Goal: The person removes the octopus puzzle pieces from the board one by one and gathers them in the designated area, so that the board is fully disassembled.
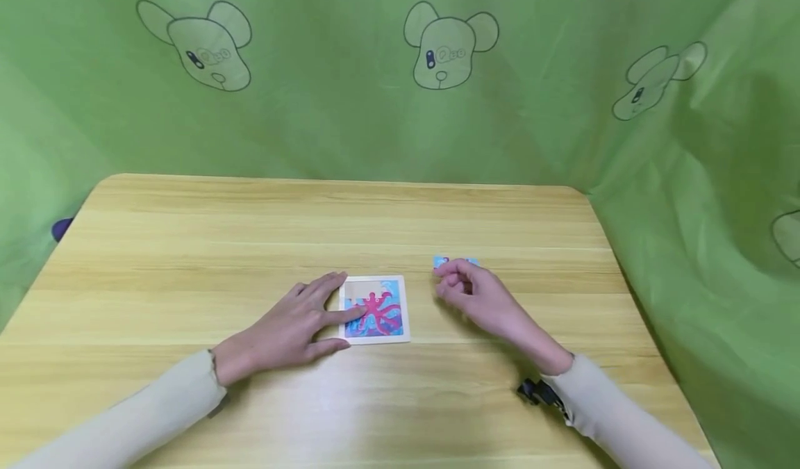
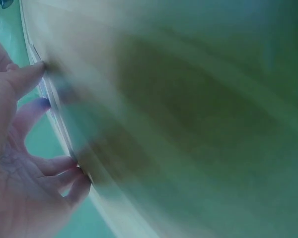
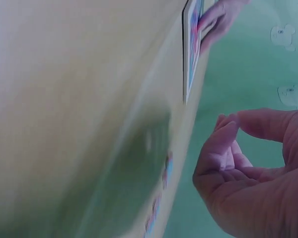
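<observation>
A square jigsaw puzzle (image 1: pixel 387 323) with a white border lies on the table, showing a pink octopus on blue. Bare board shows at its upper left. My left hand (image 1: pixel 300 323) rests spread at its left side: a finger touches the picture, others reach the upper left corner, and the thumb lies by the lower left. To the right, my right hand (image 1: pixel 478 295) hovers above the table with curled fingers. Thumb and fingertip meet in the right wrist view, with nothing visible between them. Loose blue-and-pink puzzle pieces (image 3: pixel 167 168) lie beneath it, partly hidden by the hand in the head view.
The wooden table (image 1: pixel 250 226) has rounded far corners. A green curtain (image 1: pixel 337 121) with bear-head outlines hangs behind it and along the right side. Beside the right sleeve (image 1: pixel 619 413) is a black wrist device (image 1: pixel 540 392). Something purple (image 1: pixel 61 228) shows past the left edge.
</observation>
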Motion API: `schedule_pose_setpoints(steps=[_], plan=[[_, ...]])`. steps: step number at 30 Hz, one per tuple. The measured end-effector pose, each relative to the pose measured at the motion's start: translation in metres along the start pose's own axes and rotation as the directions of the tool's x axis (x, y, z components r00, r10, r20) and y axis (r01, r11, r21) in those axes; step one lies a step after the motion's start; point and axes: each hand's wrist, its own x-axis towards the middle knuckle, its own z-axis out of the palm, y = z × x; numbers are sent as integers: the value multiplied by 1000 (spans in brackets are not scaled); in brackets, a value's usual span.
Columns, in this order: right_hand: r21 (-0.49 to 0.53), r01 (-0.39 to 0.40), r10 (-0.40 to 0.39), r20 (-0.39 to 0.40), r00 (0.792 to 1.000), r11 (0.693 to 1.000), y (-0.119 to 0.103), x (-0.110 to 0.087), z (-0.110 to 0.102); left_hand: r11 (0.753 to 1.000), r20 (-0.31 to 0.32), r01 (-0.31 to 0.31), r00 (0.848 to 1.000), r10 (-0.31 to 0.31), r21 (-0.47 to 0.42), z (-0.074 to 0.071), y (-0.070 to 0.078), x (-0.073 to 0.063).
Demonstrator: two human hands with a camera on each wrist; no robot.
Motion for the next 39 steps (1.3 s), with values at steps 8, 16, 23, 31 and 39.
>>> schedule_pose_setpoints(steps=[8,16,23,31,39], plan=[[5,64,-64,85,994,998,-8,10,33,1000,15,4,1000,-4,-5,-1,0,0],[-143,143,-108,226,968,979,-10,21,53,1000,27,3,1000,-3,-10,-2,1,2],[-223,185,-124,261,957,957,-14,27,61,1000,18,-1,1000,1,-3,-2,0,1],[-281,134,-76,208,975,950,-17,30,69,1000,9,-4,1000,4,-2,0,0,-1],[-295,116,-66,174,983,948,-19,30,71,1000,1,-8,1000,8,6,0,0,0]])
